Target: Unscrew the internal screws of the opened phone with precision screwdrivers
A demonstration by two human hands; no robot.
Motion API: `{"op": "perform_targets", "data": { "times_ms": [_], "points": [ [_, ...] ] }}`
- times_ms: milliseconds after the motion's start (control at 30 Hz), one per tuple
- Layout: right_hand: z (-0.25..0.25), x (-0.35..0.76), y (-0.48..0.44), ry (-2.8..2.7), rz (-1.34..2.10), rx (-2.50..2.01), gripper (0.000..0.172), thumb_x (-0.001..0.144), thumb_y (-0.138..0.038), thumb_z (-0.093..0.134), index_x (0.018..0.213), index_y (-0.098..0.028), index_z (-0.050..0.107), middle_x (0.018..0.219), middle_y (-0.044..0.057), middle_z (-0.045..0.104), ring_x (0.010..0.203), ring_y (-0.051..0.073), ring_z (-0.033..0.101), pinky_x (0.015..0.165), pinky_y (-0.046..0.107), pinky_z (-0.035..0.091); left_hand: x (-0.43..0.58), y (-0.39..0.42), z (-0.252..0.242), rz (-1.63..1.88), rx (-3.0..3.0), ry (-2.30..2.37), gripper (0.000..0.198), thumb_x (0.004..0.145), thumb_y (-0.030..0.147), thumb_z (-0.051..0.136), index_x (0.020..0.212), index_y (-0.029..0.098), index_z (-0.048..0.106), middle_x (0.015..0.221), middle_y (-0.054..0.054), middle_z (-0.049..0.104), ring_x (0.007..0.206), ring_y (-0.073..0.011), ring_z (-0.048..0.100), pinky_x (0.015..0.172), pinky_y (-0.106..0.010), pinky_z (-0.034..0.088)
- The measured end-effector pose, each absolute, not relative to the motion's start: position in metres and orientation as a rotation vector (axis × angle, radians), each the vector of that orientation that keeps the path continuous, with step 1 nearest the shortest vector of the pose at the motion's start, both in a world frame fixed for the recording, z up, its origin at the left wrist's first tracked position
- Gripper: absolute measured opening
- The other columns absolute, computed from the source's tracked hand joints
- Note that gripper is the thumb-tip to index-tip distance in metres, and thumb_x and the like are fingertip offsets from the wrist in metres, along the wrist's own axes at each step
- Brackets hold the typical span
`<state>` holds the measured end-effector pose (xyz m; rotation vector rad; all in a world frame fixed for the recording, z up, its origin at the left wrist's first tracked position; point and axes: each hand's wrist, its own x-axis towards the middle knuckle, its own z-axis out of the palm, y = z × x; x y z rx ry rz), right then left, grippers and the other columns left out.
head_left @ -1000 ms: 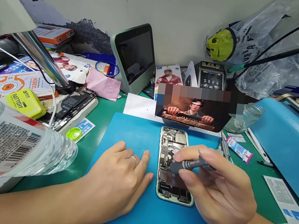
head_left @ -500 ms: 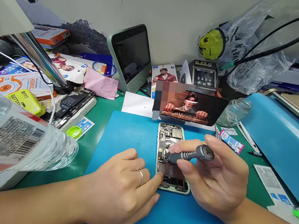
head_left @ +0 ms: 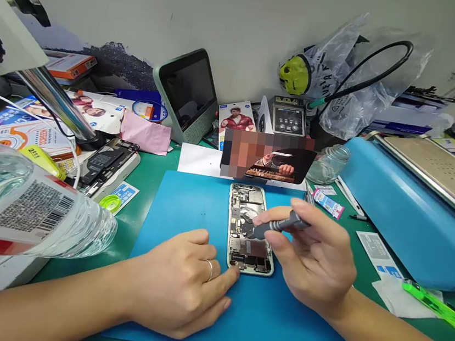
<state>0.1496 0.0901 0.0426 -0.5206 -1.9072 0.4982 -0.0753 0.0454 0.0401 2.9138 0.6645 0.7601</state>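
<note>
An opened smartphone [head_left: 245,249] lies lengthwise on the blue mat [head_left: 190,204], its inner boards and parts bared. My right hand [head_left: 317,253] holds a dark grey screwdriver [head_left: 270,230] by its handle between thumb and fingers. The screwdriver slants down over the phone's middle; its tip is too small to make out. My left hand [head_left: 188,287], with a ring on one finger, rests curled on the mat. One of its fingertips touches the phone's near left corner. Its thumb and inner fingers are hidden under the hand.
Behind the phone stands a propped-up screen [head_left: 286,164] playing video. A large plastic bottle [head_left: 40,205] looms at left, near another opened phone [head_left: 106,166]. To the right are a glass jar [head_left: 330,164], a blue machine [head_left: 388,212] and a green knife-like tool [head_left: 438,308].
The view has shifted, so most things sit further left. My left fingertip is now at the phone's near corner instead of further up its edge. The screwdriver remains in my right hand, over the phone.
</note>
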Motion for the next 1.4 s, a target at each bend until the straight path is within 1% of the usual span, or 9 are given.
{"op": "perform_targets", "data": {
  "times_ms": [67, 200, 300, 467, 633, 900, 1033, 1300, 1400],
  "points": [
    [0.045, 0.152, 0.089, -1.986, 0.492, -0.475, 0.069, 0.089, 0.0, 0.061, 0.149, -0.027, 0.04, 0.106, 0.007, 0.071, 0.094, 0.019, 0.073, 0.079, 0.035, 0.067, -0.076, 0.046, 0.04, 0.738, 2.913, 0.663, 0.031, 0.1, 0.024, 0.049, 0.113, 0.002, 0.067, 0.062, -0.004, 0.062, 0.055, -0.0185, 0.05, 0.055, -0.038, 0.029],
    [0.051, 0.152, 0.085, -2.12, 0.43, -0.378, 0.067, 0.091, -0.003, 0.06, 0.151, -0.024, 0.036, 0.102, 0.009, 0.074, 0.091, 0.02, 0.073, 0.079, 0.037, 0.067, -0.075, 0.046, 0.038, 0.739, 2.916, 0.691, 0.032, 0.1, 0.024, 0.048, 0.116, 0.002, 0.065, 0.062, -0.003, 0.061, 0.055, -0.0185, 0.049, 0.055, -0.038, 0.029],
    [0.051, 0.15, 0.084, -2.112, 0.443, -0.4, 0.067, 0.091, -0.003, 0.06, 0.15, -0.025, 0.036, 0.104, 0.009, 0.073, 0.09, 0.019, 0.073, 0.078, 0.035, 0.067, -0.075, 0.046, 0.038, 0.738, 2.917, 0.697, 0.032, 0.101, 0.024, 0.048, 0.115, 0.001, 0.065, 0.062, -0.002, 0.06, 0.055, -0.0183, 0.05, 0.055, -0.038, 0.029],
    [0.047, 0.145, 0.085, -2.036, 0.499, -0.401, 0.063, 0.09, -0.002, 0.061, 0.145, -0.025, 0.041, 0.106, 0.008, 0.073, 0.09, 0.019, 0.074, 0.077, 0.034, 0.067, -0.074, 0.046, 0.039, 0.73, 2.935, 0.709, 0.031, 0.102, 0.024, 0.046, 0.114, 0.002, 0.065, 0.061, -0.002, 0.059, 0.055, -0.018, 0.051, 0.055, -0.037, 0.03],
    [0.047, 0.144, 0.086, -2.043, 0.459, -0.372, 0.065, 0.087, -0.001, 0.063, 0.145, -0.023, 0.043, 0.107, 0.009, 0.073, 0.094, 0.02, 0.075, 0.081, 0.035, 0.067, -0.074, 0.045, 0.039, 0.722, 2.929, 0.709, 0.031, 0.101, 0.024, 0.047, 0.115, 0.002, 0.065, 0.062, -0.002, 0.06, 0.055, -0.0182, 0.051, 0.056, -0.037, 0.03],
    [0.047, 0.143, 0.088, -2.008, 0.493, -0.395, 0.068, 0.087, -0.001, 0.064, 0.146, -0.026, 0.041, 0.107, 0.007, 0.072, 0.093, 0.019, 0.074, 0.08, 0.036, 0.068, -0.074, 0.043, 0.04, 0.718, 2.929, 0.727, 0.031, 0.101, 0.024, 0.048, 0.115, 0.001, 0.066, 0.062, -0.003, 0.061, 0.055, -0.0185, 0.051, 0.056, -0.037, 0.03],
    [0.045, 0.143, 0.088, -1.969, 0.55, -0.443, 0.065, 0.088, -0.002, 0.064, 0.143, -0.029, 0.043, 0.107, 0.006, 0.071, 0.094, 0.018, 0.074, 0.078, 0.034, 0.068, -0.073, 0.044, 0.039, 0.722, 2.93, 0.72, 0.032, 0.101, 0.023, 0.048, 0.115, 0.0, 0.066, 0.062, -0.003, 0.062, 0.055, -0.0184, 0.052, 0.056, -0.037, 0.031],
    [0.045, 0.141, 0.087, -1.958, 0.573, -0.48, 0.06, 0.088, -0.003, 0.065, 0.139, -0.028, 0.046, 0.105, 0.006, 0.074, 0.09, 0.018, 0.075, 0.076, 0.034, 0.068, -0.074, 0.044, 0.039, 0.73, 2.93, 0.732, 0.032, 0.101, 0.023, 0.048, 0.114, 0.001, 0.066, 0.062, -0.003, 0.062, 0.055, -0.0189, 0.053, 0.054, -0.038, 0.031],
    [0.046, 0.14, 0.089, -1.941, 0.575, -0.492, 0.06, 0.087, -0.001, 0.064, 0.138, -0.027, 0.048, 0.103, 0.005, 0.074, 0.088, 0.018, 0.075, 0.075, 0.034, 0.067, -0.074, 0.044, 0.038, 0.725, 2.933, 0.746, 0.033, 0.102, 0.025, 0.047, 0.114, 0.001, 0.067, 0.061, -0.003, 0.062, 0.054, -0.0192, 0.053, 0.055, -0.038, 0.031]
  ]
}}
